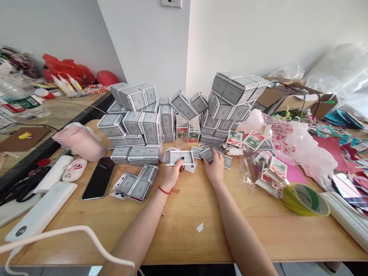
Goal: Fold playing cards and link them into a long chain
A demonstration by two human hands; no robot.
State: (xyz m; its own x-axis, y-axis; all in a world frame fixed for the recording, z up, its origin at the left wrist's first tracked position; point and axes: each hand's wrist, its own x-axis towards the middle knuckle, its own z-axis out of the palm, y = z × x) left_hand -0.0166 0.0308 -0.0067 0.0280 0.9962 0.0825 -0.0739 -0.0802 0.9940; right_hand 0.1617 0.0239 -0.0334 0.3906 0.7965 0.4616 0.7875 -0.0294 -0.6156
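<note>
My left hand (171,174) is closed on a folded playing card (186,157), its patterned back showing and my thumb on top. Below it lies a face-up card with a black club (191,168). My right hand (215,170) pinches another grey-backed playing card (206,154) close to the table, among several loose cards (227,161). Beyond my hands stand structures of joined folded-card blocks, a tall stack on the left (138,126) and one on the right (241,92). Between them two tilted blocks (185,103) rest above upright card boxes (181,132).
A flat joined card piece (140,184) lies left of my hands, beside a black phone (98,178) and a white power bank (43,211). Card boxes (276,170), yellow tape (304,199) and plastic bags (301,149) crowd the right. A white cable (86,230) crosses the lower left.
</note>
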